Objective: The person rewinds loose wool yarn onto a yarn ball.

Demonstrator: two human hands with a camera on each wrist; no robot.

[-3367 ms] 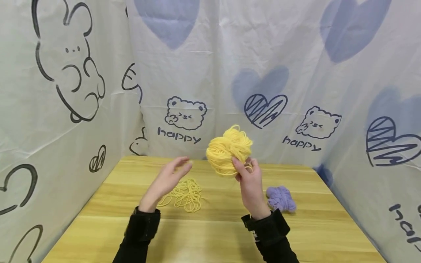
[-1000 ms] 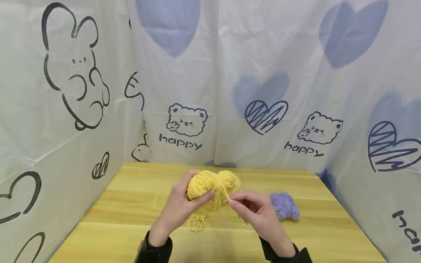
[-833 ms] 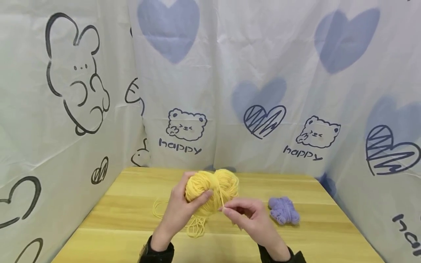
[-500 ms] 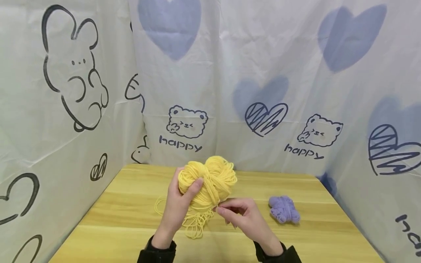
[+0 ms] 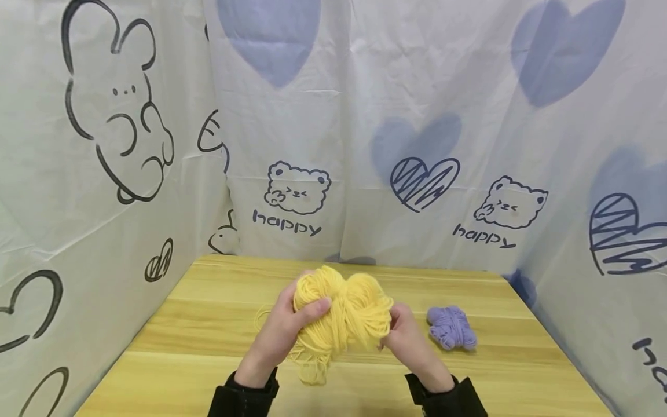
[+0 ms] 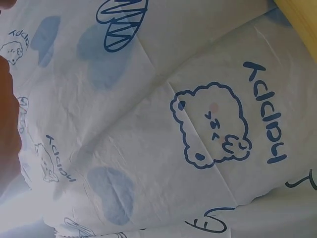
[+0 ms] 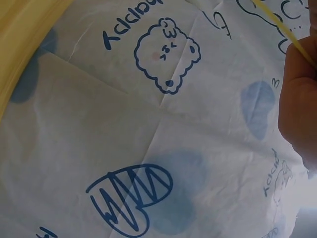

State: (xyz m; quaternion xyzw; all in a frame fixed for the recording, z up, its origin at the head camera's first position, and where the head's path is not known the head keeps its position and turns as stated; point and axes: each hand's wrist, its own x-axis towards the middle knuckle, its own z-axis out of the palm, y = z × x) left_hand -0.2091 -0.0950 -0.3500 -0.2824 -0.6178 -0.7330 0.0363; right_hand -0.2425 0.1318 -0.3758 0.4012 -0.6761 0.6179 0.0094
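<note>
The left hand (image 5: 278,330) grips the yellow yarn (image 5: 346,307) above the counter (image 5: 521,382), thumb across its front, probably because so soft a bundle needs steadying from both faces. The right hand (image 5: 411,341) is at the bundle's right edge, its fingertips partly hidden behind; the right wrist view shows a strand (image 7: 279,27) running into it, apparently pinched, and the left hand's hold seems to leave it free for that. Loose loops (image 5: 312,370) show below the yarn; whether they join it, I cannot tell. The purple yarn (image 5: 452,328) lies on the counter to the right, apart from both hands.
</note>
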